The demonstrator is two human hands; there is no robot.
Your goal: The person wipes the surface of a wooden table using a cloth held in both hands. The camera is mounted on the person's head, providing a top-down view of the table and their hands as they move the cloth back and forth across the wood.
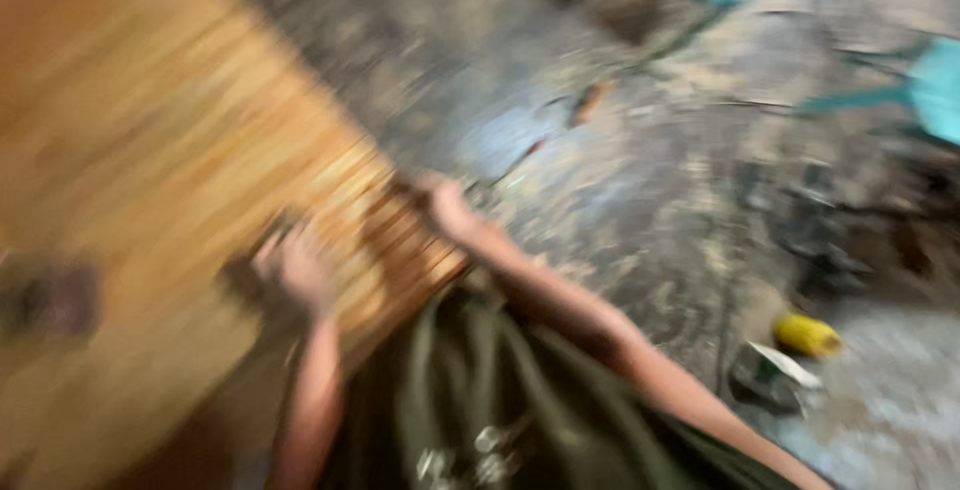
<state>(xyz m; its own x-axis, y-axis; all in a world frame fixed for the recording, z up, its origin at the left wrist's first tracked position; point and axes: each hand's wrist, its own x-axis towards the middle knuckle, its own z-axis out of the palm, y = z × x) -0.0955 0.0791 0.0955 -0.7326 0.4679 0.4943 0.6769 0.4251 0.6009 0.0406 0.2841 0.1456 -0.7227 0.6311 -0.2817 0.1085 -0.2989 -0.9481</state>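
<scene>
— Rough grey floor (640, 200), littered and badly smeared by motion. Nearest the camera: dark olive cloth (500, 390) bunched at the lap, something metallic glinting low on it, too blurred to name.

— And just above that, both hands on the wood panel (150, 150). Left hand (295, 270) lying on the face near the lower edge, fingers curled over something dark; how tightly, cannot tell. Right hand (445, 205) at the corner, where panel meets floor, seemingly hooked over the edge. Degree of closing: cannot tell through the blur either.

— Handling?

— Looks stiff and flat, planked or slatted, orange-brown, probably hefty going by how much of the view it fills. Not slippery by the look, grainy rather. Not fragile. Best gripped at the edges and corner, two hands well apart, as now. Possible splinters along that edge.

— Dark round blotch (50, 295) at far left on the wood: knot or object, unclear.

— Farther out: yellow thing (808, 335) on the floor at right, small orange scrap (590, 102) beyond, turquoise chairs (935, 90) at the top right.
</scene>
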